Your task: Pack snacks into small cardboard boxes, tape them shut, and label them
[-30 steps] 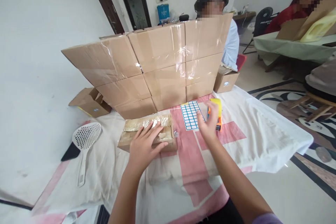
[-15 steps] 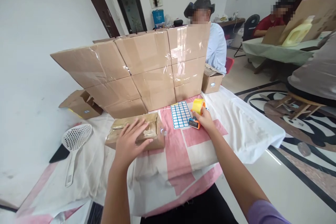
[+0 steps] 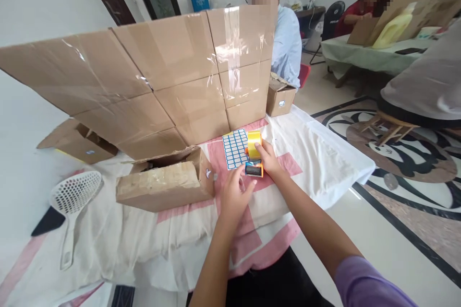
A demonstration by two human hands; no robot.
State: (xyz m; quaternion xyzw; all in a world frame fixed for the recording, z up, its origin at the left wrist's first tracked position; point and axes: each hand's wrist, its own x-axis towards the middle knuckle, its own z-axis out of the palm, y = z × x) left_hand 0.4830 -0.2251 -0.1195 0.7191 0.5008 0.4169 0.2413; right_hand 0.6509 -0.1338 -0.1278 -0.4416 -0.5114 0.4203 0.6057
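Observation:
My right hand [image 3: 269, 159] grips an orange tape dispenser [image 3: 254, 169] with a yellow tape roll [image 3: 254, 143], held just above the pink-and-white cloth. My left hand [image 3: 235, 195] hovers right beside the dispenser's front end, fingers curled toward it, holding nothing. A small brown cardboard box [image 3: 163, 183] sits to the left of my hands with its top flaps loose. A sheet of blue-bordered labels [image 3: 234, 148] lies flat behind the dispenser.
A wall of taped cardboard boxes [image 3: 151, 76] stands behind the work area. A white slotted scoop [image 3: 74, 196] lies at left, an open box [image 3: 75, 139] behind it, another small box [image 3: 280, 98] at right. People sit beyond, one behind the wall. The table edge [image 3: 360, 175] drops at right.
My left hand left the small box and moved right to the dispenser. My right hand took hold of the dispenser and drew it nearer. The box flaps came up. The view shifted closer.

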